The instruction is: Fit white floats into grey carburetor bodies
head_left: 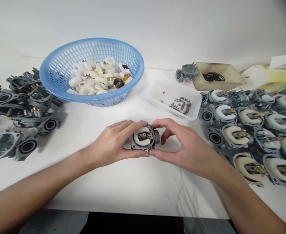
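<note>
Carburetor body: the grey metal carburetor body [144,138] sits between the two hands, low over the white table [133,185], with its open side up; a white float and a brass part show inside.
Left hand: the left hand [113,143] closes on the left side of the body, the thumb below it and the fingers curled over its top edge.
Right hand: the right hand [181,146] closes on the right side, the fingertips touching the top near the round port, the thumb under it.
Behind the grip: a blue basket [60,73] with white floats [94,76] inside, and just right of it a clear tray [193,107] with small metal pins [181,104].
Right of the grip: rows of carburetor bodies with floats fitted [252,130]; behind them a beige tray [232,78] with black rings [213,77].
Left of the grip: a pile of grey bodies without floats [23,107], well apart from the hands.
</note>
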{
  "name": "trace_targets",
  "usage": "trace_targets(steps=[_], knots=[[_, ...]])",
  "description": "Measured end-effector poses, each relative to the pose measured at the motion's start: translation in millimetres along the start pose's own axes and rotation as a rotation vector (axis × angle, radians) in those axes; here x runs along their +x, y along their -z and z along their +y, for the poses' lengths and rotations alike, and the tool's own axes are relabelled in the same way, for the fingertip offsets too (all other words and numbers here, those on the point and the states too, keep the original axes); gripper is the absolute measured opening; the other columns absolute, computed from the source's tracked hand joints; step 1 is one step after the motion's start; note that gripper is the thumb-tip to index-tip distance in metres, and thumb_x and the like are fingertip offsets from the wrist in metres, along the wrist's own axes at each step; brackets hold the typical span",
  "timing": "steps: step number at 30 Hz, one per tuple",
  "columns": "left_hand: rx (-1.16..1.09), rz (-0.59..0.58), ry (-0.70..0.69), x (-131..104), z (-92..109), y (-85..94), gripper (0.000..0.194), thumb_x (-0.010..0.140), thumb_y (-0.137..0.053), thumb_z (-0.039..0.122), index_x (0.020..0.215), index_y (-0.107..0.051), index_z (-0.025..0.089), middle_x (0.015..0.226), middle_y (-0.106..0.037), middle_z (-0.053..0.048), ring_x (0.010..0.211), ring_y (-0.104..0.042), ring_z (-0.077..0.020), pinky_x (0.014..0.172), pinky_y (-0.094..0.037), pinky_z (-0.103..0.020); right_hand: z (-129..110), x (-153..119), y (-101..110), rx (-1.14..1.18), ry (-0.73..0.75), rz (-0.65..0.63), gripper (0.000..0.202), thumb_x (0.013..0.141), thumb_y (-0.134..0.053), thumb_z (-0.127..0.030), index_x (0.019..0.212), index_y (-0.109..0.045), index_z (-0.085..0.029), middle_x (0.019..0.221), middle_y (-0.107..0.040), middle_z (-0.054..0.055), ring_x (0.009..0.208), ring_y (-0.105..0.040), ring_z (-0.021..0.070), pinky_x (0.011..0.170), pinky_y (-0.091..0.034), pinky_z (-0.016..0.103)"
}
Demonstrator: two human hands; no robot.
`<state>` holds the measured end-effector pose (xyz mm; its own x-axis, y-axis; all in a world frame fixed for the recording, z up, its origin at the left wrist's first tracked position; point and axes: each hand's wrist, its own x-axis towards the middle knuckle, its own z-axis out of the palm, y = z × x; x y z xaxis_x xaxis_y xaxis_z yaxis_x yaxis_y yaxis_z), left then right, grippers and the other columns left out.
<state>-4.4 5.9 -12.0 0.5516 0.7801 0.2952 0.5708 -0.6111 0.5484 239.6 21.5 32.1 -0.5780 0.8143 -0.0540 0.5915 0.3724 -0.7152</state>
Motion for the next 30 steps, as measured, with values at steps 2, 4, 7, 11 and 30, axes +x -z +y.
trace_targets(steps=[2,4,7,11,30], knots=[[-0.005,0.007,-0.016,0.0,-0.7,0.2,0.068,0.089,-0.065,0.06,0.14,-0.045,0.019,0.115,-0.069,-0.011,0.095,-0.068,-0.0236,0.081,-0.053,-0.033,0.5,0.3,-1.3,0.008,0.012,0.005,0.046,0.082,-0.076,-0.038,0.123,-0.055,-0.032,0.096,-0.068,-0.002,0.084,-0.065,0.0187,0.074,-0.05,0.03],[-0.007,0.01,-0.026,-0.1,-0.9,0.6,0.066,0.091,-0.063,0.059,0.14,-0.046,0.019,0.114,-0.069,-0.01,0.095,-0.068,-0.0233,0.081,-0.053,-0.033,0.9,0.7,-3.1,0.018,0.033,0.009,0.041,0.082,-0.074,-0.034,0.119,-0.056,-0.03,0.097,-0.067,-0.001,0.081,-0.064,0.0174,0.074,-0.05,0.03],[-0.006,-0.003,-0.014,0.2,-0.7,1.4,0.063,0.093,-0.06,0.059,0.14,-0.047,0.02,0.113,-0.069,-0.009,0.093,-0.068,-0.0225,0.08,-0.053,-0.032,0.6,1.0,-5.9,0.018,0.064,0.011,0.036,0.081,-0.073,-0.027,0.113,-0.056,-0.028,0.101,-0.067,-0.001,0.076,-0.061,0.0145,0.074,-0.05,0.029],[-0.014,-0.011,0.004,0.8,-0.7,2.2,0.064,0.092,-0.06,0.061,0.139,-0.048,0.02,0.109,-0.07,-0.008,0.09,-0.067,-0.0214,0.077,-0.052,-0.032,-1.0,0.5,-5.1,0.007,0.056,0.017,0.036,0.081,-0.073,-0.027,0.112,-0.057,-0.027,0.102,-0.067,-0.002,0.077,-0.061,0.0143,0.073,-0.05,0.028],[-0.024,-0.026,-0.022,0.2,1.2,3.7,0.057,0.094,-0.063,0.05,0.141,-0.046,0.021,0.11,-0.069,-0.008,0.094,-0.066,-0.0225,0.08,-0.053,-0.033,1.7,-1.2,-2.4,0.018,0.075,0.023,0.028,0.093,-0.066,-0.035,0.119,-0.061,-0.028,0.107,-0.069,-0.001,0.068,-0.057,0.0106,0.062,-0.048,0.024]])
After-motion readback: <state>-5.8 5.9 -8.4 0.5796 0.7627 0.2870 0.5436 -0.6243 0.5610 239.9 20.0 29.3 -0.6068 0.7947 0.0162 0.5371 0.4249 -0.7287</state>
